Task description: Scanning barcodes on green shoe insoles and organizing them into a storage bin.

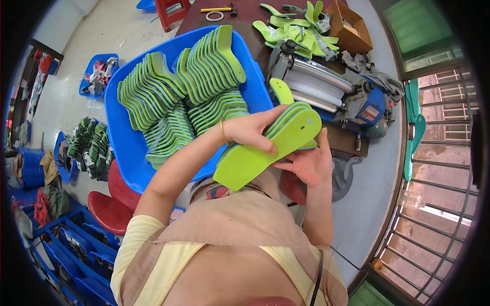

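Right below the camera a tan apron (240, 219) fills the view, and just past it the left hand (252, 131) is clamped on a stack of lime-green soles (263, 158), thumb pressed over the top one, its other fingers mostly lost behind. The right hand (310, 164) spreads beneath the stack's farther end, part of it out of sight, so I can't tell whether it grips! The stack is up in front of the apron, tilted, its long axis slanting from a blunt end low on the left to a rounded, holed end up on the right; the top sole covers most of those beneath. Beyond sits the blue tub (259, 97), packed with rows of green soles (153, 92), the left forearm cutting across its near side. To the right, a roller machine (316, 84) has one upright green sole (280, 92) before it, lower part hidden by the held stack. Farther back come a loose heap of green pieces (296, 33), a wooden box (359, 38) and a hammer (219, 9).
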`<act>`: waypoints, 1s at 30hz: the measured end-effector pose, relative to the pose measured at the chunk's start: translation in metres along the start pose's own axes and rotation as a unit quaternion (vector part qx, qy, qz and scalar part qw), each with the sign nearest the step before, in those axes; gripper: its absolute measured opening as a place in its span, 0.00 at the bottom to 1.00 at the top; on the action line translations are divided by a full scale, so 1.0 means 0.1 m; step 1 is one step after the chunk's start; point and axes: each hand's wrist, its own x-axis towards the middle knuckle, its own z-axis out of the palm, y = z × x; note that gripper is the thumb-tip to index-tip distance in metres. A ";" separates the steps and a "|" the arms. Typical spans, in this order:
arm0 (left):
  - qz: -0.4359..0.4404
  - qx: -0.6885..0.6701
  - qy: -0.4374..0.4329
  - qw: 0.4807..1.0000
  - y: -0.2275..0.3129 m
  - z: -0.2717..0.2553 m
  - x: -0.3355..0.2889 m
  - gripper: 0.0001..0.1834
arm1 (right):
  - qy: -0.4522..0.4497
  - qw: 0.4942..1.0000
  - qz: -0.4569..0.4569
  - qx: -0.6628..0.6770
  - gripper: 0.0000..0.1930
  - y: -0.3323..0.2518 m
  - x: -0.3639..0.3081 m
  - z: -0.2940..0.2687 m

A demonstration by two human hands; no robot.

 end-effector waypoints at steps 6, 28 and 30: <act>0.058 -0.144 0.170 0.973 -0.14 -0.06 0.05 0.45 | 0.220 0.941 -0.119 -0.229 0.20 -0.15 -0.09 -0.53; 0.071 -0.324 0.474 0.816 -0.51 -0.06 -0.12 0.19 | 0.377 0.804 -0.129 -0.441 0.42 -1.04 0.92 -1.03; 0.063 -0.296 0.492 0.816 -0.52 -0.05 -0.10 0.23 | 0.271 0.740 -0.179 -0.589 0.37 -0.77 0.78 -1.13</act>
